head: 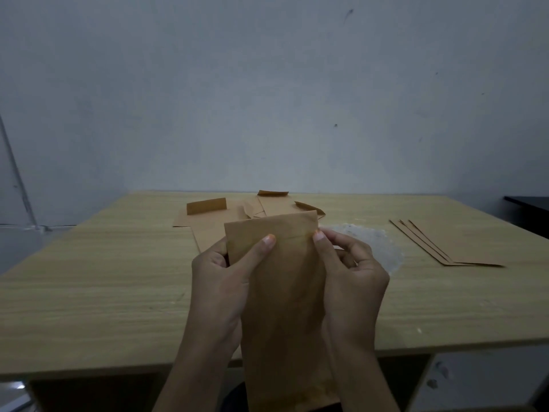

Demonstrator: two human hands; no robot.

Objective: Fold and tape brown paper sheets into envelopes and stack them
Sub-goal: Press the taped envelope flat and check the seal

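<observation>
The envelope [285,292] is held up above the near edge of the tabletop [89,281], in the lower middle of the frame, its top edge leaning away from the camera. The main risk, as I judge it, is a crooked top fold: the crease line near the top is faint, and if one thumb presses ahead of the other the flap will come down skewed and the tape will then lock the error in. A loose pinch could also let the paper slide down toward the lap.

The left hand [219,281] grips the envelope's left edge, thumb flat on the front near the crease, fingers [208,260] curled behind. The right hand [353,278] pinches the upper right corner, thumb tip on the front, its other fingers half curled and partly hidden.

Unfolded sheets [208,221] lie at centre back of the tabletop; a stack [445,245] of finished pieces sits at the right. A clear plastic patch [383,248] lies just behind the right hand.
</observation>
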